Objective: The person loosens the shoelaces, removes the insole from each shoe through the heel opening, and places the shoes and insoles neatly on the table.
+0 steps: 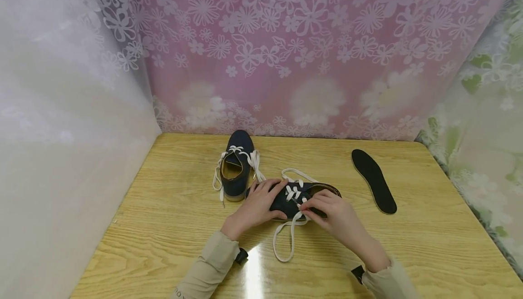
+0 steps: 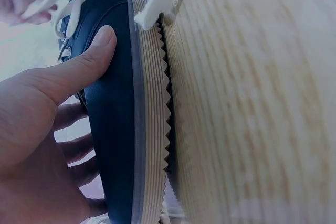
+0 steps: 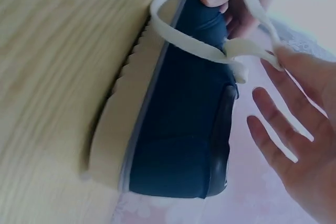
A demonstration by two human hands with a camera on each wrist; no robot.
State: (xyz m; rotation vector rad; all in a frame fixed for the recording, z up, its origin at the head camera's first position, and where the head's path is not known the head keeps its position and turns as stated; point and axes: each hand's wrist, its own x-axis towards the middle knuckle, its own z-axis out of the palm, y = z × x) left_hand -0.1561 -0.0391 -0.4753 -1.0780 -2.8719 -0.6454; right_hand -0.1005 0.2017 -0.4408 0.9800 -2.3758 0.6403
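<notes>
A navy canvas shoe (image 1: 278, 204) lies sideways in front of me, toe to the left, its sole on the table. My left hand (image 1: 256, 204) grips it by the toe, thumb (image 2: 97, 51) along the near side and fingers over the far side. Between thumb and forefinger, my right hand (image 1: 337, 215) pinches the white shoelace (image 3: 194, 46) just over the near eyelets; its other fingers are spread apart. The lace's slack hangs in a loop on the near side. White lacing crosses the tongue, and another lace length trails behind the shoe.
A matching navy shoe (image 1: 240, 141) stands at the back left, toe away from me, its white laces hanging down both sides. A black insole (image 1: 373, 181) lies on the wooden table (image 1: 171, 244) to the right. A pink flowered curtain (image 1: 261, 90) hangs behind the table.
</notes>
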